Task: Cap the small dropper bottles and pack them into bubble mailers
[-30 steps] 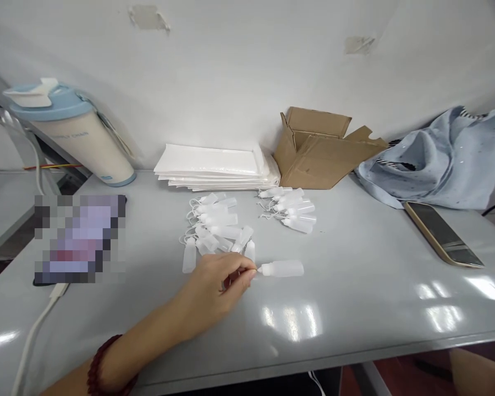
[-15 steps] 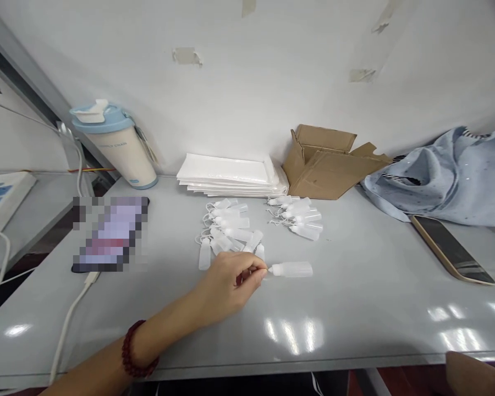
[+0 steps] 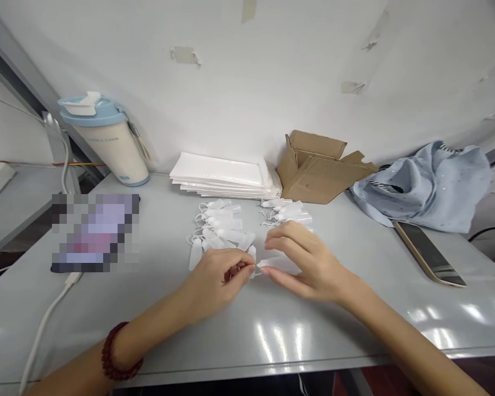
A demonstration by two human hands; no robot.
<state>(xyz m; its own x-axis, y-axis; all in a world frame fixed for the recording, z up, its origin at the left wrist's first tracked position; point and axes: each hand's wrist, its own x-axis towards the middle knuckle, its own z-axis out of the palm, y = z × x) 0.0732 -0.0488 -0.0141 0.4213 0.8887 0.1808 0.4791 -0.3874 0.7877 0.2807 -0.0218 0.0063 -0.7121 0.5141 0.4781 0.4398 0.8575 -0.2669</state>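
A small translucent squeeze bottle [image 3: 278, 263] lies on its side on the grey table [image 3: 355, 308]. My left hand [image 3: 218, 275] is closed in a pinch at the bottle's nozzle tip; what the fingers hold is too small to name. My right hand [image 3: 305, 261] lies over the bottle's body with its fingers curled around it. Just behind my hands are two heaps of the same little bottles, a left heap [image 3: 218, 228] and a right heap [image 3: 284, 210].
A stack of white bags [image 3: 225, 173] and an open cardboard box [image 3: 317, 168] sit by the wall. A blue-lidded tumbler [image 3: 107, 140] and a charging phone [image 3: 94, 231] are at left. Blue cloth [image 3: 429, 181] and another phone [image 3: 429, 253] are at right.
My right hand has come into view from the lower right and settled on the lying bottle. My left hand has kept its pinch at the nozzle.
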